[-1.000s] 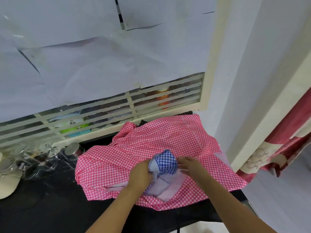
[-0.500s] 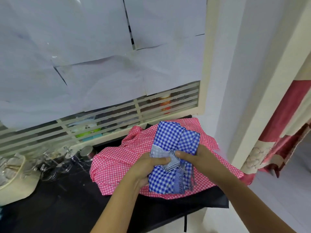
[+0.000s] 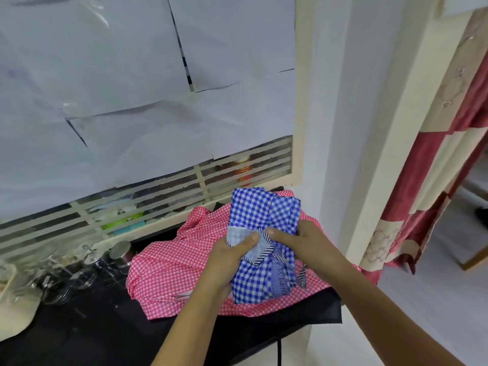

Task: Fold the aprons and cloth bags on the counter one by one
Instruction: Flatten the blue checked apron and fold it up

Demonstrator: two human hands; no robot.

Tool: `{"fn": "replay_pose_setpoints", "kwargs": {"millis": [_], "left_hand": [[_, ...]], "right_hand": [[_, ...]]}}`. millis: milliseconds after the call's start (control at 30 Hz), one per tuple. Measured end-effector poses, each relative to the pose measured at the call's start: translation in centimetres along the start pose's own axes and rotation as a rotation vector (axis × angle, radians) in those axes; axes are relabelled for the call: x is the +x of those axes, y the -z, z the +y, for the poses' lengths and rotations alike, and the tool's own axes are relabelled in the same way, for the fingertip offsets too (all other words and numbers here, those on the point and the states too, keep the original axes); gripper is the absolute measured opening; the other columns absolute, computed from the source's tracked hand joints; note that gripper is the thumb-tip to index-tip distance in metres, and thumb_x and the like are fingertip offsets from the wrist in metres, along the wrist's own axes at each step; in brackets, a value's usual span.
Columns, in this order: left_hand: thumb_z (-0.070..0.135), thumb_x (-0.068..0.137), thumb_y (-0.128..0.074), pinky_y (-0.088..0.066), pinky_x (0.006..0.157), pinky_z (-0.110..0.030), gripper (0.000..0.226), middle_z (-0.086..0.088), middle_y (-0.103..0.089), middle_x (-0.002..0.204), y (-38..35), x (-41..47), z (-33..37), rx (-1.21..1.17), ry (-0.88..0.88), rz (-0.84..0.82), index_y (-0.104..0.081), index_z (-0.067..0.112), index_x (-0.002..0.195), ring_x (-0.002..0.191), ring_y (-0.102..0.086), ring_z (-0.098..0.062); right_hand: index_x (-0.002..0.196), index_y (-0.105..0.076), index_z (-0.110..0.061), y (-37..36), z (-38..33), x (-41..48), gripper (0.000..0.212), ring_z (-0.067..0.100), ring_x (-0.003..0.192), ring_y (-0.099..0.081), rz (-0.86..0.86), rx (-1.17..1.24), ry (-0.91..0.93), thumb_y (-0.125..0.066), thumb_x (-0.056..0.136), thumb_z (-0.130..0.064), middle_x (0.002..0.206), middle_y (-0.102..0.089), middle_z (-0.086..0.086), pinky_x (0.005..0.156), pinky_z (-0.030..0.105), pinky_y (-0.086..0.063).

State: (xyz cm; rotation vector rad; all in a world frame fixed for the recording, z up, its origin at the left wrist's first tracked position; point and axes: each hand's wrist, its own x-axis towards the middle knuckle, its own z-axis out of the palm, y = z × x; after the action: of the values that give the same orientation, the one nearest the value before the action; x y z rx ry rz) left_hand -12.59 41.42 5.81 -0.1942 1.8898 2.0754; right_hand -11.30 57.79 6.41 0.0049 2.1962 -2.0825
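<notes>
A blue-and-white checked apron (image 3: 260, 215) is bunched up and lifted above the counter. My left hand (image 3: 229, 260) grips its left side, thumb pressed on a pale blue patch with striped trim. My right hand (image 3: 303, 241) holds its right side, fingers curled into the cloth. Under it a pink-and-white checked cloth (image 3: 179, 262) lies spread and rumpled on the black counter (image 3: 79, 331). A black cloth (image 3: 317, 310) lies beneath the pink one at the counter's right end and hangs over the edge.
Glass jars and a steel-lidded jar (image 3: 120, 253) stand at the back left by the slatted window (image 3: 158, 191). A cream bag (image 3: 13, 310) lies at the far left. A white wall pillar (image 3: 356, 154) and a red curtain (image 3: 435, 180) stand to the right.
The blue checked apron came up out of the pink cloth and now hangs higher between both hands. The view has shifted right and closer.
</notes>
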Motion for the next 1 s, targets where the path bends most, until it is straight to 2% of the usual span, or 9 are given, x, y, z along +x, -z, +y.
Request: {"fn": "replay_pose_setpoints", "kwargs": {"millis": [133, 233, 367, 567, 633, 733, 800, 900, 1000], "left_hand": [[0.014, 0.086, -0.067, -0.056, 0.082, -0.043, 0.016, -0.016, -0.073, 0.095, 1.7, 1.0, 1.5, -0.080, -0.031, 0.132, -0.069, 0.003, 0.098, 0.085, -0.071, -0.030], [0.014, 0.081, -0.069, -0.057, 0.075, -0.039, 0.020, -0.016, -0.074, 0.091, 3.2, 1.7, 2.3, -0.120, -0.034, 0.185, -0.069, 0.002, 0.097, 0.077, -0.071, -0.027], [0.016, 0.072, -0.066, -0.060, 0.067, -0.040, 0.035, -0.020, -0.072, 0.097, 2.9, 2.1, 2.6, -0.327, 0.102, 0.041, -0.066, 0.002, 0.104, 0.078, -0.071, -0.030], [0.021, 0.066, -0.074, -0.053, 0.088, -0.048, 0.046, -0.020, -0.071, 0.102, 1.1, 3.1, 3.0, -0.291, 0.023, 0.098, -0.066, 0.003, 0.108, 0.091, -0.069, -0.035], [0.021, 0.070, -0.072, -0.053, 0.089, -0.047, 0.039, -0.019, -0.071, 0.104, 0.3, 3.3, 3.1, -0.307, -0.013, 0.070, -0.067, 0.005, 0.105, 0.092, -0.069, -0.034], [0.018, 0.074, -0.072, -0.050, 0.095, -0.050, 0.031, -0.018, -0.071, 0.105, -1.1, 3.6, 3.0, -0.255, -0.106, 0.102, -0.068, 0.006, 0.103, 0.099, -0.067, -0.036], [0.015, 0.078, -0.071, -0.049, 0.096, -0.052, 0.028, -0.017, -0.072, 0.104, -2.3, 3.9, 3.0, -0.252, -0.146, 0.153, -0.068, 0.005, 0.104, 0.100, -0.067, -0.037], [0.014, 0.083, -0.069, -0.050, 0.094, -0.052, 0.025, -0.016, -0.072, 0.103, -3.7, 4.4, 3.0, -0.285, -0.177, 0.204, -0.067, 0.005, 0.106, 0.099, -0.067, -0.036], [0.014, 0.084, -0.068, -0.054, 0.085, -0.042, 0.015, -0.011, -0.074, 0.094, -5.0, 4.6, 2.9, -0.214, -0.204, 0.237, -0.069, 0.006, 0.096, 0.091, -0.069, -0.032]], "right_hand": [[0.054, -0.047, -0.021, 2.0, -1.5, 0.5, 0.037, 0.004, 0.039, -0.030, -0.087, 0.096, -0.103, -0.065, 0.081, -0.039, 0.047, -0.038, -0.010, 0.044, 0.017, -0.027], [0.065, -0.058, -0.012, 4.3, -1.8, 1.2, 0.028, 0.005, 0.040, -0.021, -0.151, 0.350, -0.075, -0.065, 0.074, -0.038, 0.049, -0.027, -0.006, 0.037, 0.014, -0.025], [0.084, -0.065, -0.004, 5.4, -2.6, 1.8, 0.024, 0.003, 0.037, -0.025, -0.236, 0.514, -0.026, -0.063, 0.075, -0.026, 0.048, -0.031, -0.004, 0.033, 0.014, -0.028], [0.103, -0.061, -0.001, 6.6, -3.5, 2.6, 0.027, 0.003, 0.034, -0.024, -0.218, 0.651, -0.064, -0.057, 0.083, -0.019, 0.049, -0.036, -0.001, 0.030, 0.014, -0.023], [0.109, -0.062, -0.002, 7.3, -3.1, 2.9, 0.039, 0.002, 0.034, -0.029, -0.269, 0.849, -0.108, -0.075, 0.073, -0.013, 0.053, -0.045, -0.001, 0.029, 0.014, -0.027], [0.126, -0.062, -0.012, 7.9, -2.4, 3.1, 0.071, 0.004, 0.054, -0.058, -0.415, 1.254, -0.112, -0.083, 0.061, 0.007, 0.100, -0.070, 0.011, 0.037, 0.008, -0.041], [0.131, -0.058, -0.015, 7.8, -2.1, 3.2, 0.075, 0.013, 0.076, -0.071, -0.402, 1.337, -0.086, -0.079, 0.064, 0.011, 0.129, -0.058, 0.020, 0.049, 0.008, -0.046], [0.126, -0.058, 0.003, 7.4, -2.1, 3.9, 0.086, 0.030, 0.091, -0.071, -0.275, 1.452, -0.070, -0.085, 0.045, 0.018, 0.127, -0.055, 0.031, 0.058, 0.023, -0.059], [0.083, -0.073, 0.003, 7.2, -2.5, 4.4, 0.055, 0.030, 0.099, -0.068, -0.197, 1.324, -0.002, -0.094, 0.032, 0.008, 0.107, -0.068, 0.021, 0.073, 0.037, -0.060]]}}
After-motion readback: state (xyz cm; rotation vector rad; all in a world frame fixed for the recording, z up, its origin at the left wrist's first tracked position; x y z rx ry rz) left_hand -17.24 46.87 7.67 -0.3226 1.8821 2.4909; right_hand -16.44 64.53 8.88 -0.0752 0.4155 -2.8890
